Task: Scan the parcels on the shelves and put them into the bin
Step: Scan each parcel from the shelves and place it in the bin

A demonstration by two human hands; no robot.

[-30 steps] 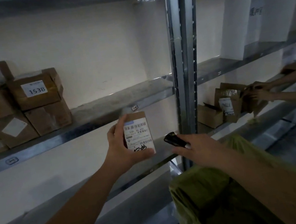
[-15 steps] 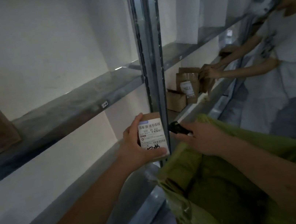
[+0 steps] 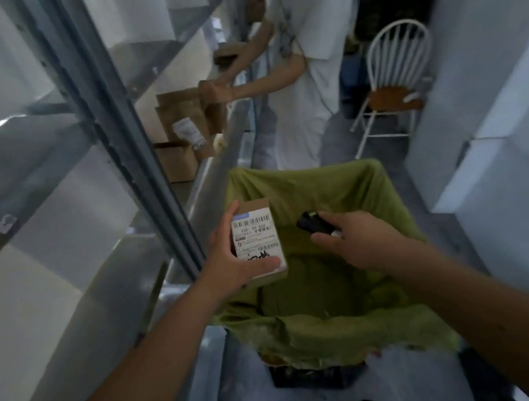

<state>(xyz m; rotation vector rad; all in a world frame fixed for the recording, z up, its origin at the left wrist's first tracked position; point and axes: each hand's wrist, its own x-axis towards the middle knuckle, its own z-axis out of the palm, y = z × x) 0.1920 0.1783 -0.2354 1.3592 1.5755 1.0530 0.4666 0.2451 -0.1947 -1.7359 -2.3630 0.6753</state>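
One parcel in left hand; one scanner in right hand. One green-lined bin. Several cardboard parcels on shelf, exact count unclear. One white chair. One other person.

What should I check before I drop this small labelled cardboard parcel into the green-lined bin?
1. Small brown cardboard parcel with white barcode label held firmly by left hand: ok.
2. Label faces up toward the small black handheld scanner in right hand: ok.
3. Scan registered: cannot tell.
4. Parcel over the green-lined bin: ok.
5. Bin has room: ok.
6. Other person in white away from the bin: ok.
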